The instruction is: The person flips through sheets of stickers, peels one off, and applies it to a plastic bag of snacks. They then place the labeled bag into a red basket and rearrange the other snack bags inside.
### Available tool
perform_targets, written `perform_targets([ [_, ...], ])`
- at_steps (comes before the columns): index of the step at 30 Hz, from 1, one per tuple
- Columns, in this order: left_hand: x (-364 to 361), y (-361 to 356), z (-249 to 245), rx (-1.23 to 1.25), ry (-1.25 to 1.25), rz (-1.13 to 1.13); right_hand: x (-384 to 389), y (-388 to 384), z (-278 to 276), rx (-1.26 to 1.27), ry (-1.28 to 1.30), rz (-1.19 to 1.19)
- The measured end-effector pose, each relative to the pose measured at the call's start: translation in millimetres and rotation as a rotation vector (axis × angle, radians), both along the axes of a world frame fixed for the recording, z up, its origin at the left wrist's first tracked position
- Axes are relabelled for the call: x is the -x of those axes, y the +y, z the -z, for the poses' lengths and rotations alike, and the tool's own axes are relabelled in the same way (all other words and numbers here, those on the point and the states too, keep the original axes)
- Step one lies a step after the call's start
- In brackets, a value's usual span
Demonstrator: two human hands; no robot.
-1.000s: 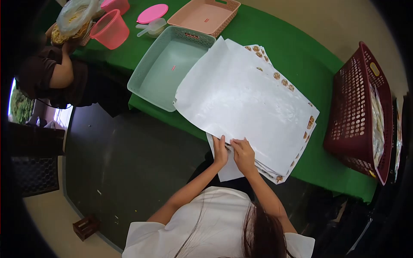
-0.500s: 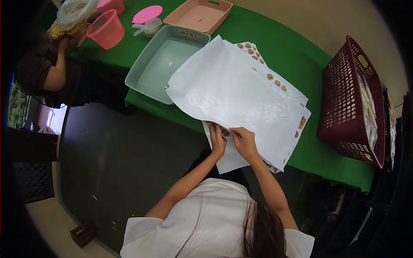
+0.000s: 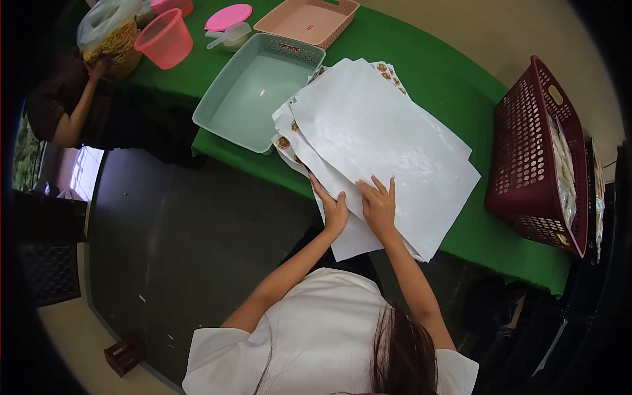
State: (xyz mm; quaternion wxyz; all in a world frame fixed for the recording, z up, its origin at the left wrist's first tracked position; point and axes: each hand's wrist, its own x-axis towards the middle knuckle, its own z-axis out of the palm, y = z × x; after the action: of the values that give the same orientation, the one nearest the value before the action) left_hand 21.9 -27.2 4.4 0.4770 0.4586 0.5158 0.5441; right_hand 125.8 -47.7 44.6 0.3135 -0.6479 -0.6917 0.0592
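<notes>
A stack of large white sheets (image 3: 395, 151) lies on the table and overhangs its near edge. Round brown printed labels (image 3: 284, 142) show on sheets under the top ones, at the left edge and at the far corner. My left hand (image 3: 334, 214) is at the near left edge of the top sheets, with the paper edge between its thumb and fingers. The fingertips reach partly under the paper. My right hand (image 3: 379, 207) rests on the top sheet with its fingers spread, just right of the left hand.
A grey-green basket (image 3: 227, 99) touches the stack's left side, with a peach basket (image 3: 289, 23) behind it. Pink tubs (image 3: 164, 43), a pink lid (image 3: 229, 17) and a scoop (image 3: 227, 36) stand far left. A maroon basket (image 3: 526, 151) stands right. Another person's arm (image 3: 76, 122) holds a bag of yellowish food (image 3: 115, 46).
The top sheet has been turned over or shifted right, uncovering labels at the left edge and covering those at right. My right hand's fingers have spread. The other person's bag moved lower.
</notes>
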Motion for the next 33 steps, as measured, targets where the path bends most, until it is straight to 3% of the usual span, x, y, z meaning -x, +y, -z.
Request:
perform_targets([
  [2,0.3,-0.7,0.5,0.014,-0.001,-0.004,-1.8,-2.6,13.4,-0.053,-0.125,-0.048],
  [5,1.2,-0.3,-3.1,0.017,0.113,-0.006,1.2,-14.5,21.1,0.036,0.007,-0.068],
  [8,0.5,-0.7,-2.2,0.000,0.076,-0.021,4.5,-21.8,13.6,0.069,0.061,-0.091],
  [10,1.2,-1.2,-0.5,0.047,-0.091,0.030,6.2,-23.1,10.6,0.045,0.194,-0.065],
  [13,2.9,-2.1,1.8,0.084,-0.046,0.026,3.1,-17.9,9.8,0.039,0.266,-0.035],
  [20,-2.0,0.2,23.0,0.123,-0.098,-0.034,3.3,-14.8,3.0,0.005,0.277,-0.027],
  [26,-1.1,-1.1,20.6,0.073,0.023,-0.078,4.5,-23.1,13.1,-0.015,0.198,-0.115],
  [28,0.9,-1.8,6.0,0.092,-0.247,-0.067,7.4,-24.9,16.4,0.013,0.190,-0.128],
  [31,-0.1,2.0,19.0,0.076,-0.381,-0.121,8.7,-24.7,18.0,0.000,0.168,-0.126],
  [33,-0.5,1.3,19.6,0.086,-0.316,-0.129,7.4,-24.0,21.4,-0.007,0.166,-0.137],
])
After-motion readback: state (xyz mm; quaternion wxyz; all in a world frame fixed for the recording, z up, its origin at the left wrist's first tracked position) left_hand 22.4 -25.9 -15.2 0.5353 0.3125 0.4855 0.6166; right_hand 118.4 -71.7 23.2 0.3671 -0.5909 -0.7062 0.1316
